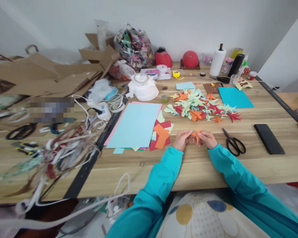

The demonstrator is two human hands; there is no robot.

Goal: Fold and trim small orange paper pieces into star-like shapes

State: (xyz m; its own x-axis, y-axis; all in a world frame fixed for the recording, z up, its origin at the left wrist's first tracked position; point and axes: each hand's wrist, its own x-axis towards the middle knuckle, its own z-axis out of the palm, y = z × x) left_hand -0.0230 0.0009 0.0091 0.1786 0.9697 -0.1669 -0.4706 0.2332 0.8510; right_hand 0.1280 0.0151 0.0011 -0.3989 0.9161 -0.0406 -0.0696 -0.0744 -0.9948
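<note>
Wooden table — scissors, phone (probably).

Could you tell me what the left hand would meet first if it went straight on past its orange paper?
Past the orange paper, the left hand would probably reach the pile of folded paper shapes; depth is unclear.

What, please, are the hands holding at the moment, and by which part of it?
Both hold one small orange folded paper piece. The left hand pinches its left end and the right hand pinches its right end.
</note>
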